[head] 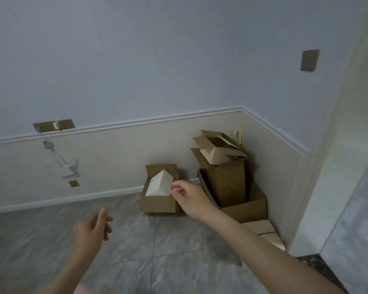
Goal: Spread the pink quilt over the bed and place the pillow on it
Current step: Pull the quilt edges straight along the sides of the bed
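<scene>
Grey tiled floor (168,247), cardboard boxes (227,179) in corner. Left hand (91,230) and right hand (189,196) reach forward, fingers loosely spread, empty.

Open cardboard boxes (225,179) in corner of grey tiled floor (157,251).

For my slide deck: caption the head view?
Both hands empty, reaching toward cardboard boxes in a room corner.

Dim, flat bluish indoor light, soft overall blur, faint shadows, wide-angle bending at edges.
</scene>
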